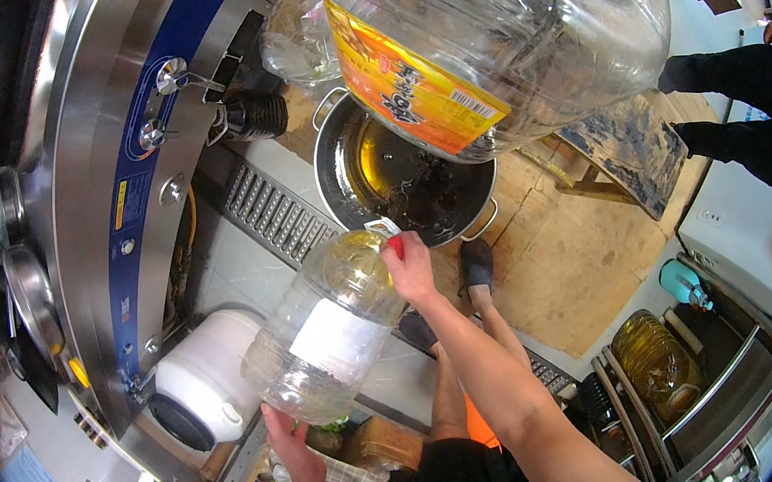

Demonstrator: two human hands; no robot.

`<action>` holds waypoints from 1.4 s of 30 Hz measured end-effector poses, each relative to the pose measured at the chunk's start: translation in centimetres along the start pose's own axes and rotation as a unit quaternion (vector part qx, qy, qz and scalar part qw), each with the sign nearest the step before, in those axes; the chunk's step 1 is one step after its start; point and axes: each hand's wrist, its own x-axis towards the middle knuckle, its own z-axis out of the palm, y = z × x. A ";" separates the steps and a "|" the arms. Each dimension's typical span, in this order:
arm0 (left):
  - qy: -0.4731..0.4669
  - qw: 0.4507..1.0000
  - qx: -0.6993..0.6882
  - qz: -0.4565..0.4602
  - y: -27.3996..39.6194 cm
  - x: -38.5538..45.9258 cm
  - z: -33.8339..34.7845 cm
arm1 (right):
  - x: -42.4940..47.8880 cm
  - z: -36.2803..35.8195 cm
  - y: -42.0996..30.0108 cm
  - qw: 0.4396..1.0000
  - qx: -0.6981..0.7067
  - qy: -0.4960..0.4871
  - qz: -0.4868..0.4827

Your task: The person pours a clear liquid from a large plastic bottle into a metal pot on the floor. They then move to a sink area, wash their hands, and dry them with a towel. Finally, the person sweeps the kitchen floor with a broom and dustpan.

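Observation:
My right hand [408, 267] grips the red handle near the neck of a large clear plastic jug [328, 330] with a white label. My left hand [289, 439] supports the jug's base from below. The jug lies tilted, its neck over the rim of a wide two-handled metal pot [329, 175] on the floor. Yellow liquid shows at the jug's neck end, and dark oily liquid lies in the pot. Another big clear plastic container [520, 37] with an orange and yellow label looms above the pot, hiding part of it; what holds it up cannot be told.
A steel stove front [107, 206] with knobs stands at left, a white plastic barrel [215, 368] beside it. A floor grate [278, 208] runs beside the pot. A low wooden stool [629, 155] stands at right, near another person's dark-trousered legs [748, 131]. A rack [709, 384] stands lower right.

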 end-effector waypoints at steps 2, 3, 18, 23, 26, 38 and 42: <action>0.017 1.000 0.014 0.019 0.3 -0.4 0.2 | 0.1 -0.1 -0.1 1.000 -0.001 0.006 0.002; 0.010 0.999 0.025 0.029 0.7 -0.6 0.4 | 0.2 -0.1 0.1 1.000 0.011 0.013 0.003; -0.049 0.894 0.249 0.370 4.7 -3.6 4.3 | -0.3 0.0 2.3 0.991 0.112 0.038 0.066; -0.038 0.833 0.349 0.428 7.0 -4.9 6.3 | -0.1 0.5 2.8 0.964 0.219 0.047 0.140; -0.034 0.782 0.405 0.472 7.9 -5.8 7.4 | 0.1 0.2 3.1 0.948 0.252 0.027 0.192; -0.048 0.692 0.464 0.550 8.9 -7.7 10.9 | -1.0 1.1 5.1 0.835 0.468 -0.003 0.290; -0.043 0.669 0.458 0.583 9.6 -7.1 11.1 | -0.4 2.1 4.2 0.786 0.548 0.028 0.284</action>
